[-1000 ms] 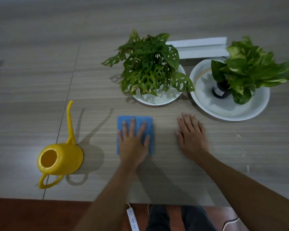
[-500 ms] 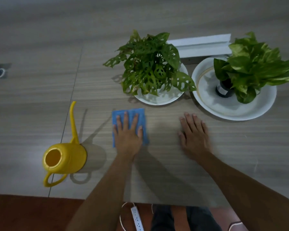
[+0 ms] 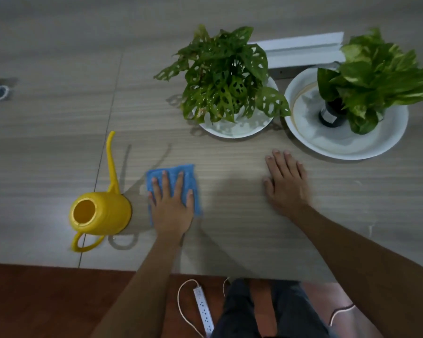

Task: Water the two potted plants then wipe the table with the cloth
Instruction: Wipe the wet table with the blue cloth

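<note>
Fingers [image 3: 166, 182]: left hand [image 3: 171, 208] splayed flat on one cloth [image 3: 189, 173], right hand [image 3: 287, 189] flat on table [image 3: 230, 152]; I count holed-leaf plant [image 3: 225, 76], broad-leaf plant [image 3: 376, 71].

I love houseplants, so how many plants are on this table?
2: a holey-leaved plant on the smaller white plate, a broad-leaved plant on the larger plate right of it. None appear hidden.

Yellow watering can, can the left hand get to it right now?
Probably yes: the left hand lies flat on the blue cloth just beside the yellow watering can, and nothing stands between them.
</note>
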`<state>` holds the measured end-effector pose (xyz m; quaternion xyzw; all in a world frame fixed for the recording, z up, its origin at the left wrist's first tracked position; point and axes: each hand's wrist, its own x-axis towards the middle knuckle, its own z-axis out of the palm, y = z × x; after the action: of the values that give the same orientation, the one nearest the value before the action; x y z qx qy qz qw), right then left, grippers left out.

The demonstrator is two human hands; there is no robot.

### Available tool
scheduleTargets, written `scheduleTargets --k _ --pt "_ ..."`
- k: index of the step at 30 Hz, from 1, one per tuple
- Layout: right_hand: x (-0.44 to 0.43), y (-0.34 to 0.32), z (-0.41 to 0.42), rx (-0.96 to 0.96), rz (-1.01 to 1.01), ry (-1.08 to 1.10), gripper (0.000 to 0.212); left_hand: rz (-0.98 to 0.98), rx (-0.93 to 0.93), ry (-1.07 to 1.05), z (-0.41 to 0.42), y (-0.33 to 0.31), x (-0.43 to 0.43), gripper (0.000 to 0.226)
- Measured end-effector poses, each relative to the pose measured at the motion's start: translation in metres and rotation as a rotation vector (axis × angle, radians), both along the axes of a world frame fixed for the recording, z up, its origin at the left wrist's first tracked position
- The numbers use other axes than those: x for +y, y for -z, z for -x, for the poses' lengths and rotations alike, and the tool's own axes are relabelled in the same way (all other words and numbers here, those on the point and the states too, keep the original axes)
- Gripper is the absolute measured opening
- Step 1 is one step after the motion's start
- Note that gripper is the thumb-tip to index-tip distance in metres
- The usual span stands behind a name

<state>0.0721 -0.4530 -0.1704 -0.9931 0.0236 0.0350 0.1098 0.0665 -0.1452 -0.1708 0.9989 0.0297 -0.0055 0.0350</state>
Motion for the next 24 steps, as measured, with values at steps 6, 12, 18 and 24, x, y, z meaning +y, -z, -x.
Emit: scheduleTargets --k 6,12,18,24 --pt "0.000 0.000 0.001 0.002 0.002 0.015 0.058 0.068 0.111 0.080 0.116 -0.013 -0.048 0.060" --pt "-0.001 0.002 0.002 0.000 0.001 0.002 0.059 0.068 0.046 0.238 0.001 -0.002 -0.039 0.054" --pt "0.001 -0.004 0.000 0.028 -0.013 0.028 0.059 0.025 0.010 -0.001 0.081 -0.006 0.007 0.055" --pt "0.001 -0.003 -0.001 0.017 -0.005 0.035 0.060 0.212 0.059 0.427 0.074 -0.008 -0.095 0.057"
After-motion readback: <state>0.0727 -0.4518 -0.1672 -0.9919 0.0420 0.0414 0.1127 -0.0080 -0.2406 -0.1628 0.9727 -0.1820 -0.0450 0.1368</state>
